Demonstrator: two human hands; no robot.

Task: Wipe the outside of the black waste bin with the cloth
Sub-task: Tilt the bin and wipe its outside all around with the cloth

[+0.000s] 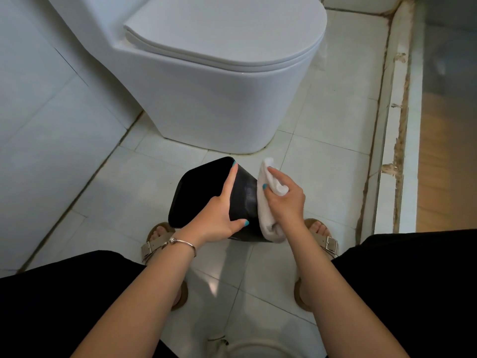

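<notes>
The black waste bin (245, 200) is tilted over above the floor tiles, its open mouth turned to the left and away from me. My left hand (219, 215) grips the bin at its rim, fingers along the opening and thumb on the outer wall. A folded white cloth (265, 210) lies against the bin's right side, towards its base. My right hand (284, 200) holds the cloth, with fingers curled round its fold, and presses it on the bin. The bin's base and far side are hidden.
A white toilet (219, 81) with its lid down stands just beyond the bin. A tiled wall (51, 99) runs along the left. A raised stained threshold (397, 125) borders the right. My sandalled feet (322, 236) stand on the pale floor tiles under the bin.
</notes>
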